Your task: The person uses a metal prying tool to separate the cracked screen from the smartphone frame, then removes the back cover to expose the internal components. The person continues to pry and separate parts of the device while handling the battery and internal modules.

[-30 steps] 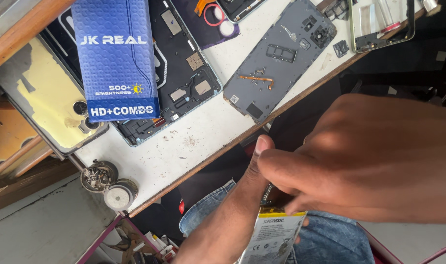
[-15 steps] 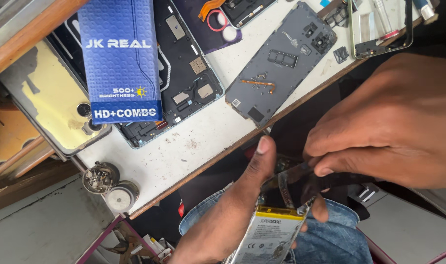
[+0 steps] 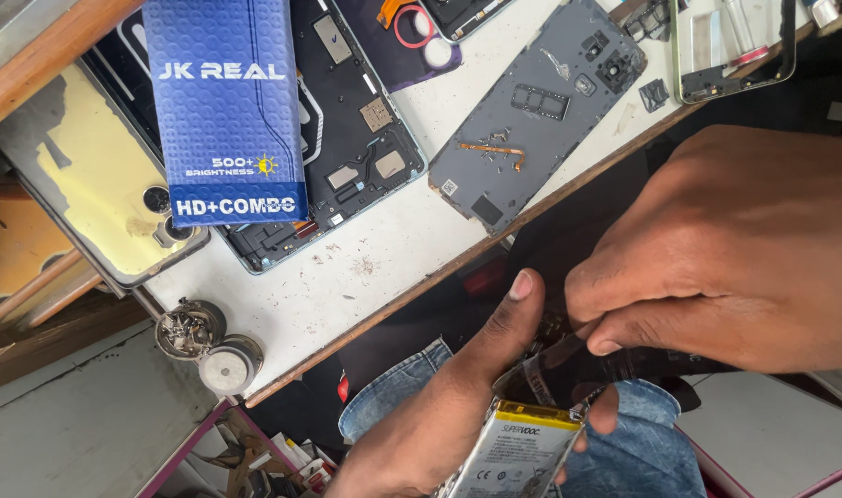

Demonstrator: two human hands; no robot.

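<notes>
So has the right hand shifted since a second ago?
Yes. The right hand has drawn back toward the frame's right, off the table edge, uncovering the left hand's thumb tip and more of the yellow-topped battery.

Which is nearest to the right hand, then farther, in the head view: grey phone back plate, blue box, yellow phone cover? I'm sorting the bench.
From the right hand:
1. Grey phone back plate, just above it on the table.
2. Blue box, upper left.
3. Yellow phone cover, far left.

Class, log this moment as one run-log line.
left hand: holds phone battery | right hand: pinches dark strip on battery | white table: opened phones
</notes>
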